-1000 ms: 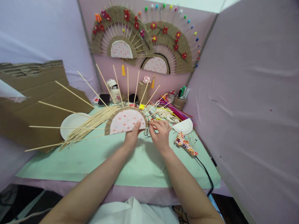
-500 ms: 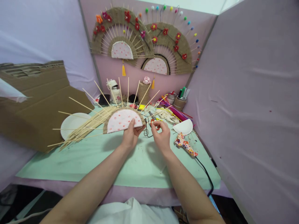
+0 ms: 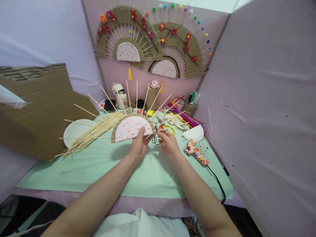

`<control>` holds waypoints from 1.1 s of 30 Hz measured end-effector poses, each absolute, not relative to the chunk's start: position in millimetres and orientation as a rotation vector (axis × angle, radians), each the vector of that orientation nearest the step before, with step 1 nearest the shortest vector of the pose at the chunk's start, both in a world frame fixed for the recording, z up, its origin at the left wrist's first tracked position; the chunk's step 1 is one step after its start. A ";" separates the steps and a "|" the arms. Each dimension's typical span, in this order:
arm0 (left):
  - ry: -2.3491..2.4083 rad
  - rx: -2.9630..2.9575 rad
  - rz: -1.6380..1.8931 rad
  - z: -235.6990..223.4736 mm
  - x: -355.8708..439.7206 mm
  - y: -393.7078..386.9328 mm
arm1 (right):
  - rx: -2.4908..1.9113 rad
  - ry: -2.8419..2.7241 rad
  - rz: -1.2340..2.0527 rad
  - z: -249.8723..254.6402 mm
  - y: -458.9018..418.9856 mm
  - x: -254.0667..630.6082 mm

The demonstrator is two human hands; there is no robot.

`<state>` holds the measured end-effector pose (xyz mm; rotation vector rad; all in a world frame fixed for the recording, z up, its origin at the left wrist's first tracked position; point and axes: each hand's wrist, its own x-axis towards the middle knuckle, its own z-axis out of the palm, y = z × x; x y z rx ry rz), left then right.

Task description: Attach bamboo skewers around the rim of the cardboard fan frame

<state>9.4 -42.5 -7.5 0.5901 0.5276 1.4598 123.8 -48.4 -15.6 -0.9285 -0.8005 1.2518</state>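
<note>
My left hand (image 3: 140,144) is closed on the lower right part of a half-round fan (image 3: 130,129), thumb on its front and fingers behind. The fan has a white face with red dots, a brown cardboard rim and thin wooden sticks spreading out from its curved edge. At the fan's right corner hangs a thin black cord (image 3: 155,138). Close beside that corner, my right hand (image 3: 170,144) has its fingers pinched together on the cord; the fingertips are partly hidden.
A bundle of sticks (image 3: 95,133) and a white plate (image 3: 71,131) lie left. Right are scissors (image 3: 171,127), a folded plate (image 3: 194,134) and a flowered glue gun (image 3: 196,152) with its cable. Cardboard (image 3: 37,112) leans left. Two finished fans (image 3: 182,42) hang behind.
The fan has shifted slightly right in my left hand. My right hand has moved a little left and down, its fingers now closer to the fan's corner.
</note>
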 end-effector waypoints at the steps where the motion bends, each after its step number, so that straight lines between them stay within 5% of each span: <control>1: 0.520 0.592 1.457 -7.9 9.7 -42.3 | -0.909 -0.786 1.281 -15.3 -48.6 123.5; 15: 0.490 0.621 1.408 -12.1 9.6 -40.7 | -0.829 -0.685 1.438 -8.6 -51.7 123.1; 26: 0.468 0.489 1.177 -4.9 -0.8 -37.0 | -0.921 -0.994 0.978 -22.4 -43.2 135.5; 33: 0.470 0.489 0.990 -2.5 -3.7 -42.8 | -0.906 -1.115 1.109 -16.9 -47.4 141.1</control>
